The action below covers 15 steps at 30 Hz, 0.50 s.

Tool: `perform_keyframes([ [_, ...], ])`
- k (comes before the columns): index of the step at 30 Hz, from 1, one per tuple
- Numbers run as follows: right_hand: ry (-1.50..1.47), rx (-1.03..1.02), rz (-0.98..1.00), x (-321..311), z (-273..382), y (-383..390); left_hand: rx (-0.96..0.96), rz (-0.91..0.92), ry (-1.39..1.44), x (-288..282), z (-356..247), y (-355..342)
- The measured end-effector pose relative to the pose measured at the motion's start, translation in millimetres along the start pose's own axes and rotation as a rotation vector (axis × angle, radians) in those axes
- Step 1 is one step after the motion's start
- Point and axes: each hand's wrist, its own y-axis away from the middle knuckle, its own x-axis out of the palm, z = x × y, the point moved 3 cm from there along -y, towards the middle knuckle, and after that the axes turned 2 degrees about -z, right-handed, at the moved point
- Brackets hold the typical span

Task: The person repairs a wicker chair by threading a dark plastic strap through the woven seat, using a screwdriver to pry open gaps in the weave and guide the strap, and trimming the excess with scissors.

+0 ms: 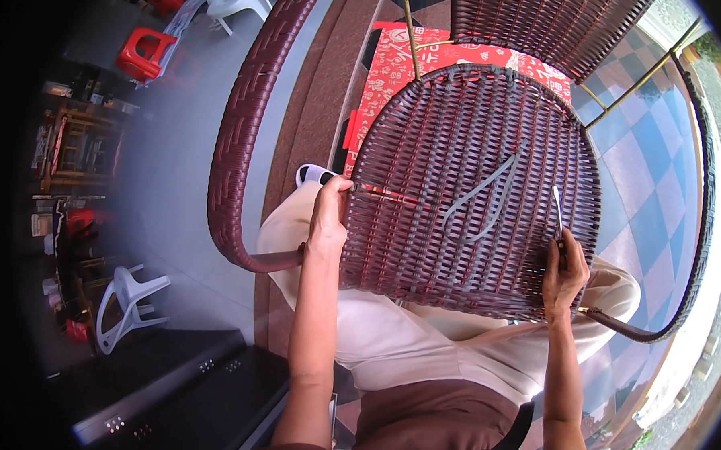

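A dark brown woven wicker chair seat (461, 125) lies in front of me, over my lap. My left hand (330, 216) is closed at the seat's left edge, with its thumb by the rim and its other fingers mostly hidden. Beside the thumb, a gap in the weave shows red. In my right hand (565, 274) is a screwdriver-like tool (558, 205) with a dark handle, its pale metal shaft pointing away over the right side of the seat. A loose grey strip (503, 191), bent double, rests on the weave between my hands.
The chair's thick woven left armrest (240, 123) curves round my left side; the right armrest (706, 200) arcs on the other. The backrest (546, 24) is at the far end. Red patterned sheeting (387, 69) lies beneath. Plastic chairs (129, 307) and a red stool (145, 53) stand left.
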Motion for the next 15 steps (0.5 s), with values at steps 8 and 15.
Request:
perform_keyframes([
  [8,-0.036,0.050,0.021,1,0,0,0.091,-0.110,-0.053,-14,2,-14],
  [15,-0.017,0.008,0.008,0,0,-1,0.035,-0.058,-0.048,-3,-1,-7],
])
